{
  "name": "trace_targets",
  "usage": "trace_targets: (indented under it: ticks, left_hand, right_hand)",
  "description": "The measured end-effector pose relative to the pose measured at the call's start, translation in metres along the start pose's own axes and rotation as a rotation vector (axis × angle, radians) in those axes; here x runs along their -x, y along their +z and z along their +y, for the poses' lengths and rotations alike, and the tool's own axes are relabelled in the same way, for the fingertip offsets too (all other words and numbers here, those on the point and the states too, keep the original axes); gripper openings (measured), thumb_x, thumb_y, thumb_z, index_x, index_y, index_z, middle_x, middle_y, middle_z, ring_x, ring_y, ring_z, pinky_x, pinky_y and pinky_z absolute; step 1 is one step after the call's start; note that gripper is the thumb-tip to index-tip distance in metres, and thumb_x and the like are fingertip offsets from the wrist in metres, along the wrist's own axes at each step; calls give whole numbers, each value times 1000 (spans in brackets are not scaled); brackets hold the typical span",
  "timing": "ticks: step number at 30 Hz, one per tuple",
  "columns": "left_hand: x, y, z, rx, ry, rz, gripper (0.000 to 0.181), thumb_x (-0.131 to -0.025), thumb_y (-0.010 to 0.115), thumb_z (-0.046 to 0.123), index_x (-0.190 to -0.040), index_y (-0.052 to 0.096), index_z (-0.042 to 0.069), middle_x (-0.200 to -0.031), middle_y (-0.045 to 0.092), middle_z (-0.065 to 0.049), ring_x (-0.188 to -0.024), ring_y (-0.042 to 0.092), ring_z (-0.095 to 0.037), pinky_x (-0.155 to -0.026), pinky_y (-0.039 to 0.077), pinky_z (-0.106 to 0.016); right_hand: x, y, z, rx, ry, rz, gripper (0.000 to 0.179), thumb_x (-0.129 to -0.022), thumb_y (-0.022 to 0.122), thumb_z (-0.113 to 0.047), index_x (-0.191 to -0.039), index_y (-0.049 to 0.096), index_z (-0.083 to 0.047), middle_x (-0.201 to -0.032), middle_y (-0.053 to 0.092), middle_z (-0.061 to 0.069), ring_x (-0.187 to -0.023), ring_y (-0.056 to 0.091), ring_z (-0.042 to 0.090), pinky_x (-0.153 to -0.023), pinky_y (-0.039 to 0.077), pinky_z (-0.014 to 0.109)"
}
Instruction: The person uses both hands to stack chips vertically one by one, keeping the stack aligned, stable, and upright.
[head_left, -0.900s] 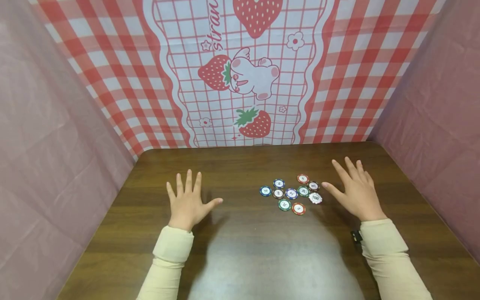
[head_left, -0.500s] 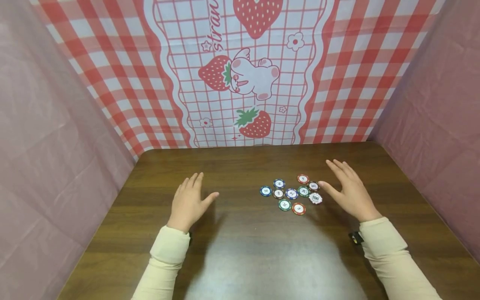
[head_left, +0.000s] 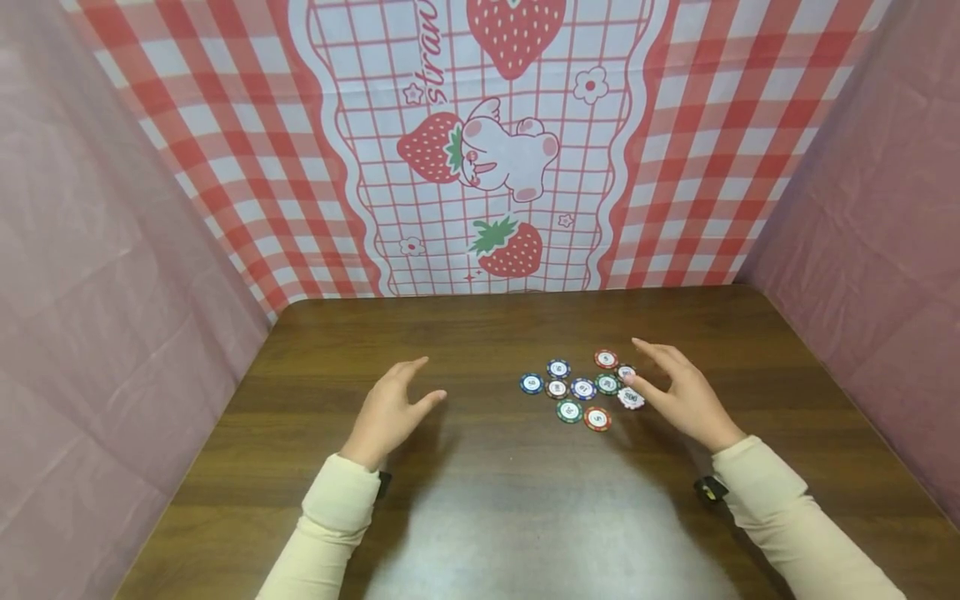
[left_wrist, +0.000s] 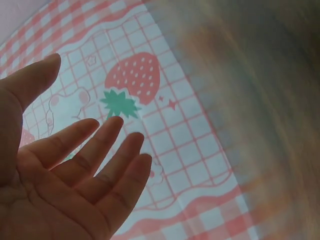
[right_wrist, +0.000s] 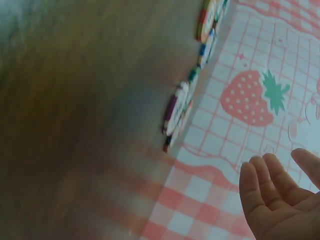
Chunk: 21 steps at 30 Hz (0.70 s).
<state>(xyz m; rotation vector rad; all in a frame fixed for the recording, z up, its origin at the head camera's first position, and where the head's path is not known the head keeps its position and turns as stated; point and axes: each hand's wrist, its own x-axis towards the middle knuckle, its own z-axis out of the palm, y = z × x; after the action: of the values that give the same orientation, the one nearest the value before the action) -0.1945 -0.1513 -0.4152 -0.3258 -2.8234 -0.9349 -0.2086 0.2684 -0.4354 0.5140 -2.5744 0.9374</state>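
Several poker chips in blue, green, red, black and white lie flat on the brown table, right of its middle. Among them are a blue chip (head_left: 532, 383) at the left end, a red chip (head_left: 597, 418) at the near side and a white chip (head_left: 631, 397) at the right. My right hand (head_left: 690, 404) hovers at the group's right side, its thumb in front of a black chip (head_left: 625, 372). Well left of the chips, my left hand (head_left: 390, 412) is held above the table. Both hands hold nothing, with fingers relaxed, as the wrist views also show.
The wooden table (head_left: 480, 483) reaches back to a red-and-white checked cloth (head_left: 720, 150) printed with strawberries. Pink curtains (head_left: 97, 292) hang on both sides. A dark wrist device (head_left: 710, 489) shows under the right sleeve.
Both hands have turned from spread, palm-down poses to palms facing inward. The right hand has moved left, closer to the chips. The chips have stayed where they were.
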Motion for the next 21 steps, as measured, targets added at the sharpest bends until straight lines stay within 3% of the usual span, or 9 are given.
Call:
trace_targets:
  ticks: [5, 10, 15, 21]
  left_hand:
    - [1, 8, 4, 68, 14, -59, 64, -87, 73, 36, -141, 51, 10, -132, 60, -13, -124, 56, -31, -103, 44, -49]
    - [1, 16, 7, 122, 45, -119, 62, -85, 76, 31, -139, 53, 9, -125, 64, -13, -116, 60, -30, -99, 47, -47]
    - [1, 22, 9, 191, 89, -213, 62, -85, 76, 27, -139, 53, 7, -125, 64, -14, -115, 60, -31, -99, 47, -47]
    - [2, 29, 11, 212, 139, -304, 62, -86, 75, 26, -139, 51, 2, -125, 62, -15, -111, 61, -29, -95, 49, -46]
  right_hand:
    - [1, 9, 0, -21, -5, -43, 58, -87, 74, -17, -138, 52, -1, -121, 61, 20, -91, 64, 30, -79, 53, 41]
    - [3, 13, 1, -48, 33, -124, 59, -88, 74, -24, -139, 52, -3, -119, 61, 17, -91, 62, 25, -75, 51, 32]
    - [5, 17, 2, -67, 56, -213, 60, -88, 73, -28, -138, 52, -1, -118, 61, 17, -95, 63, 25, -76, 51, 32]
    - [6, 20, 1, -33, 20, -270, 59, -84, 77, -23, -135, 55, 0, -104, 62, 15, -86, 62, 21, -74, 53, 32]
